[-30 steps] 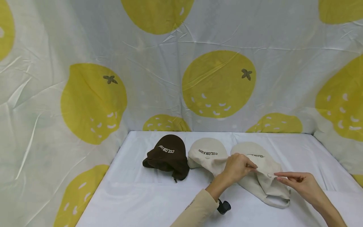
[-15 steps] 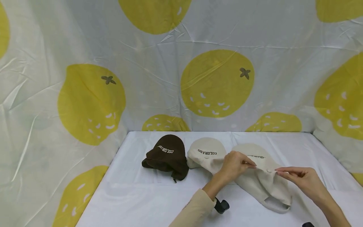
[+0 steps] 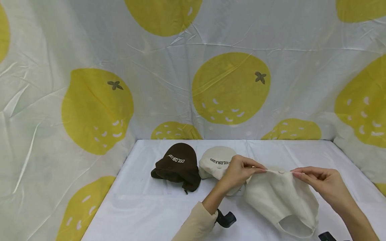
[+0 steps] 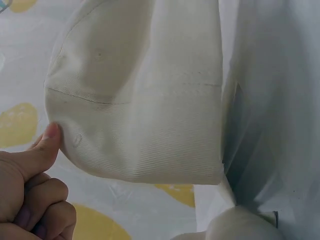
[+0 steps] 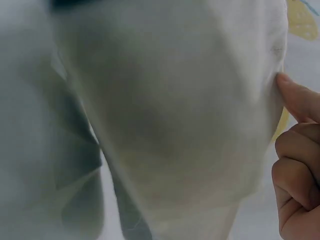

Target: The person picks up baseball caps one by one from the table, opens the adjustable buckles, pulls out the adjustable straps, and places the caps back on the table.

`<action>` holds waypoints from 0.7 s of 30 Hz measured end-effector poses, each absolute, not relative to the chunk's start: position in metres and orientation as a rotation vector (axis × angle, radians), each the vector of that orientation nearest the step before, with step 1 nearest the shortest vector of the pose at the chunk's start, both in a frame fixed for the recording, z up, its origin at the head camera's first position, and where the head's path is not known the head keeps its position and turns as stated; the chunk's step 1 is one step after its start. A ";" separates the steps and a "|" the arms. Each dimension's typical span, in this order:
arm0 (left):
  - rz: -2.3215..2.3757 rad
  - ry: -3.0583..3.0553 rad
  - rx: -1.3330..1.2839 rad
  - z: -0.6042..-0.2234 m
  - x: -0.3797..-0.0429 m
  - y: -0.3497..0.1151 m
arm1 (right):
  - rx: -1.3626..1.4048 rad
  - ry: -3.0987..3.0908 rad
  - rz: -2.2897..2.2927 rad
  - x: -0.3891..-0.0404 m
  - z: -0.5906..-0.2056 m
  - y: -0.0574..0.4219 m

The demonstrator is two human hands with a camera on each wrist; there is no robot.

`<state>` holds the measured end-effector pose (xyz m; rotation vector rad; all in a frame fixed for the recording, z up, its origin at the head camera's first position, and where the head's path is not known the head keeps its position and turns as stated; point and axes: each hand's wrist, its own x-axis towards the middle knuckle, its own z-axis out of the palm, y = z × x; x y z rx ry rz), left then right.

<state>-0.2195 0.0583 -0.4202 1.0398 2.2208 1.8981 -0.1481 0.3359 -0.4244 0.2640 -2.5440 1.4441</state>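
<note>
A cream baseball cap (image 3: pixel 280 197) hangs at the table's right side, its back opening turned down toward the front. My left hand (image 3: pixel 241 170) pinches its crown just left of the top button (image 3: pixel 281 172). On the other side of that button, my right hand (image 3: pixel 325 187) pinches the cloth between thumb and fingers. The left wrist view shows the left thumb (image 4: pixel 49 145) pressed on the cap's edge, other fingers curled below. In the right wrist view the blurred cap fabric (image 5: pixel 170 115) fills the middle, with the right thumb (image 5: pixel 295 95) at its edge. The lettering on this cap is hidden.
Left of the held cap sits another cream cap (image 3: pixel 217 155) lettered COLORADO, partly behind the left hand. Beside it lies a dark brown cap (image 3: pixel 181 164) with the same lettering. A white cloth covers the table (image 3: pixel 135 214); a lemon-print curtain (image 3: pixel 163 83) stands behind.
Both hands have raised the held cap by its crown and brought it nearer the front; its lettering has turned out of sight. The other two caps have stayed put.
</note>
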 end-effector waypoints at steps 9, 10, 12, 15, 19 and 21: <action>2.000 2.008 0.967 -0.396 -0.201 0.025 | 0.273 -2.562 1.421 -0.133 -0.393 0.307; 1.993 2.010 0.952 -0.393 -0.199 0.022 | 0.270 -2.566 1.427 -0.131 -0.390 0.304; 1.980 2.006 0.929 -0.388 -0.194 0.014 | 0.276 -2.571 1.441 -0.127 -0.386 0.297; 1.980 2.004 0.901 -0.382 -0.186 0.003 | 0.300 -2.560 1.460 -0.123 -0.380 0.287; 2.008 1.993 0.849 -0.381 -0.179 -0.013 | 0.319 -2.557 1.492 -0.122 -0.375 0.272; 2.020 1.993 0.822 -0.382 -0.178 -0.021 | 0.321 -2.569 1.510 -0.123 -0.373 0.264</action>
